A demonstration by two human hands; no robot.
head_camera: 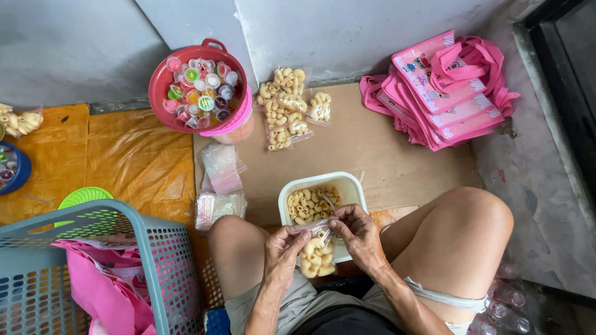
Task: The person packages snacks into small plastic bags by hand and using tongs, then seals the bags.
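A small clear bag (318, 254) of curled yellow snacks is held between the knees, just in front of a white tub (321, 183) that contains more of the same snacks. The top edge of the bag is pinched by the left hand (282, 248) at its left end and by the right hand (357, 232) at its right end — fingers and thumbs are closed tight on the plastic, and the bag hangs below them. Filled bags (287, 107) are piled on the cardboard beyond the tub, and empty bags (218, 183) are stacked just to its left. A red bucket (198, 87) of small jelly cups is set near the wall — pink tote bags (444, 90) are heaped well to the right, and a grey basket (99, 273) stands at the left.
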